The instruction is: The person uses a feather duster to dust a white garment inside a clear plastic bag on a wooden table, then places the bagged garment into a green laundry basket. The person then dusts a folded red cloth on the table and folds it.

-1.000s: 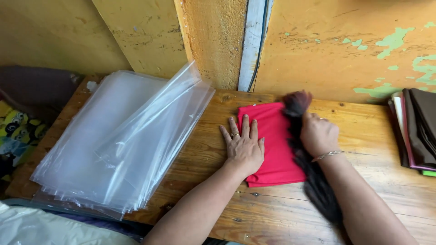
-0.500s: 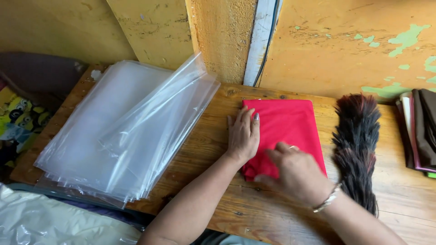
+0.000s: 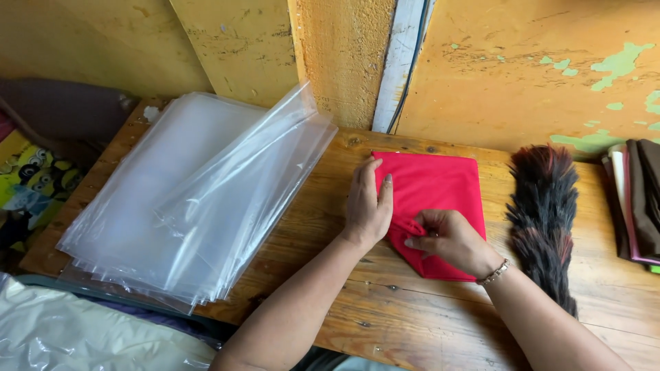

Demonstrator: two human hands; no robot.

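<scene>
Where the wooden plank table (image 3: pixel 440 330) meets the peeling yellow wall (image 3: pixel 522 75), things run from nine o'clock to three o'clock as follows. A stack of clear, glossy plastic bags (image 3: pixel 185 199) lies fanned at nine o'clock, its top sheets lifted and curling toward the wall. Beyond the table's left edge, a printed cartoon-patterned cloth (image 3: pixel 27 178) shows. At the centre, the left hand (image 3: pixel 368 203) lies flat and open, palm down, fingers pointing to twelve o'clock, pressing the left edge of the folded red square cloth (image 3: pixel 436 189). This cloth rests on the table just right of centre, close to the wall. The right hand (image 3: pixel 447 237), with a thin metal bracelet (image 3: pixel 493 273) at the wrist, is closed in a pinch on the cloth's lower left part, bunching it into a small fold. At two o'clock, just beside the cloth but apart from it, lies a dark feather duster (image 3: pixel 543 220) with reddish tips. At three o'clock sits a pile of folded dark fabrics (image 3: pixel 636 199).
</scene>
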